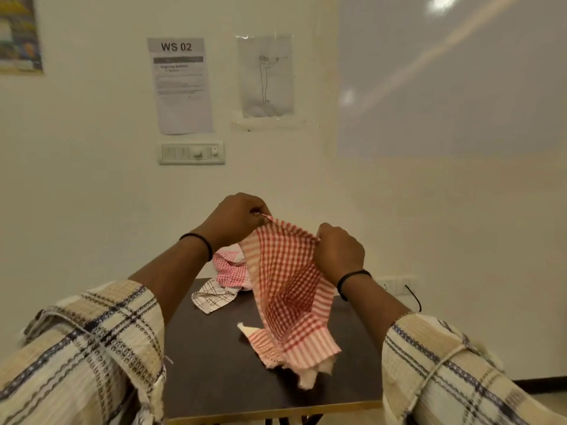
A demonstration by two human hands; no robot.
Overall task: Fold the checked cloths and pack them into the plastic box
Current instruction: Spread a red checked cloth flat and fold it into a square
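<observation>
A person in checked beige sleeves stands at a small dark table (214, 363) and lifts a red-and-white checked cloth (288, 289) by its upper edge, its lower end trailing crumpled onto the tabletop. The left hand (236, 219) pinches one corner of that edge between thumb and curled fingers; the right hand (339, 253) grips the opposite end the same way, knuckles toward the viewer. Held high and apart like this, the cloth hangs under its own weight, which looks like a way of shaking it straight and finding its corners before the first fold. The fabric between the hands still sags in diagonal creases, so it is not yet pulled flat. A dark band circles each wrist.

Behind the raised cloth, at the far end of the table, a second red checked cloth (230, 268) lies in a loose heap, with a white cloth with dark checks (213, 297) spread beside and partly under it, both apparently waiting their turn. The plastic box is nowhere in view, so packing seems some way off.

On the pale wall beyond hang a printed notice headed "WS 02" (181, 84), a sheet with a line drawing of a figure (265, 76) and a switch panel (190, 152) below them.
</observation>
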